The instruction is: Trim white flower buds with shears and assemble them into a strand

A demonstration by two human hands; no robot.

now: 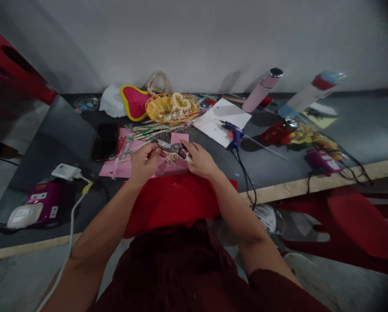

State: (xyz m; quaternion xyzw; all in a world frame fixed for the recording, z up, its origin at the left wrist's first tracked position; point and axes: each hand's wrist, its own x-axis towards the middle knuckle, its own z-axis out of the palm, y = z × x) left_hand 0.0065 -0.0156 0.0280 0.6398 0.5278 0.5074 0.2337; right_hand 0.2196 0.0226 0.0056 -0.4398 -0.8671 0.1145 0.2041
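My right hand (198, 159) is closed around the handles of a pair of pruning shears (172, 147), whose blades point left. Close to the blade tips, my left hand (146, 160) is pinched; what its fingers hold is too small to make out. Below the shears lies a small heap of pale beige bits (172, 159) on pink paper (129, 167). A red cloth (174, 199) covers the table edge and my lap. Behind my left hand are several thin sticks with green and red marks (151, 130).
A yellow wicker basket (155, 113) holds beaded strands. A blue glue gun (234, 133) rests by white paper (220, 117). A pink flask (262, 90), a red can (276, 133), a phone (105, 142) and a white charger (66, 171) with a cable stand or lie around.
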